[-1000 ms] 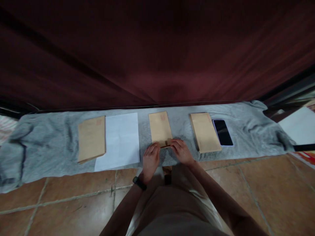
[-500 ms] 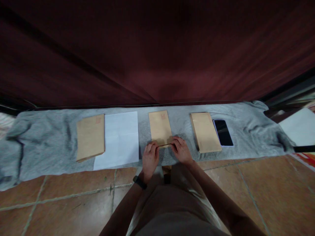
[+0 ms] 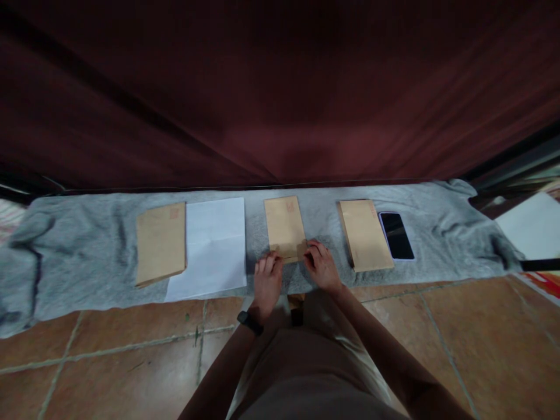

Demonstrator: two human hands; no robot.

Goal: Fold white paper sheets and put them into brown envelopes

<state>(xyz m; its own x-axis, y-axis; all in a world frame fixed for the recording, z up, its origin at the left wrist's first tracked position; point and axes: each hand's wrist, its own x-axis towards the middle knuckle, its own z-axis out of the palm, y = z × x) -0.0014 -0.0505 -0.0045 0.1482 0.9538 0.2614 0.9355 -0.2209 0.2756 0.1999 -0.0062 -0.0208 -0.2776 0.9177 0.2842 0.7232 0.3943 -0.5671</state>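
Note:
A brown paper envelope (image 3: 285, 224) with a small red print near its top right lies in front of me, its flap end towards my body. At the near left corner, my left hand (image 3: 268, 283) has its fingers curled and closed on the envelope's edge. My right hand (image 3: 324, 268) pinches at the near right corner, thumb and fingers together. Between the two hands the folded flap edge (image 3: 292, 259) shows as a thin line. The fingertips partly hide both corners.
On the left, a stack of brown envelopes (image 3: 161, 242) overlaps white paper sheets (image 3: 214, 248). Another envelope stack (image 3: 366, 236) sits to the right, beside a phone (image 3: 397, 236). Grey cloth (image 3: 96, 251) covers the narrow surface. A dark red curtain (image 3: 280, 93) hangs behind.
The envelope's flap edge lies flatter now, where it stood out as a darker line before. My right fingers have shifted slightly at their corner.

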